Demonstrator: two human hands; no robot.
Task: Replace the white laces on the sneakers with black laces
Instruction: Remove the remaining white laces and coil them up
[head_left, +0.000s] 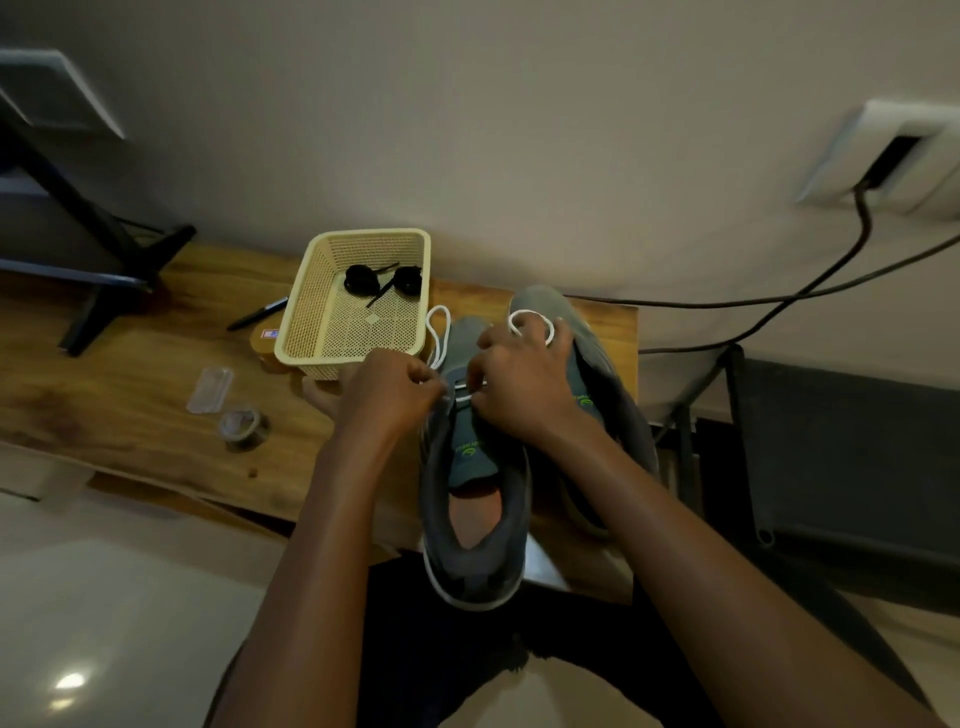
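Head view, 1 frame.

- 2 grey sneakers stand on the right end of the wooden table (130, 374), toes toward the wall. The near sneaker (475, 525) overhangs the front edge with its heel toward the person; the second sneaker (597, 379) lies just beside it on the right, partly hidden by the right forearm.
- White lace (437, 332) is still threaded in the near sneaker. 1 run crosses the tongue low down, between the hands. 1 loop stands free on the left of the toe, and another loop sits over the right fingers.
- Left hand (397, 389): fingers curled, thumb and fingertips pinching the white lace at the left eyelet row.
- Right hand (522, 384): fingers curled over the right eyelet row, gripping the white lace, with the loop draped round the outer fingers.
- Black laces (358, 279): 2 coiled bundles lying in the far end of the cream mesh basket (311, 312), which sits on the table just left of the near sneaker's toe.
- Also on the table: a dark pen (258, 313) left of the basket, a clear plastic packet (210, 389), and a tape roll (243, 426) nearer the front edge.
- A dark cable (779, 300) runs from a wall socket (893, 156) down behind the second sneaker.
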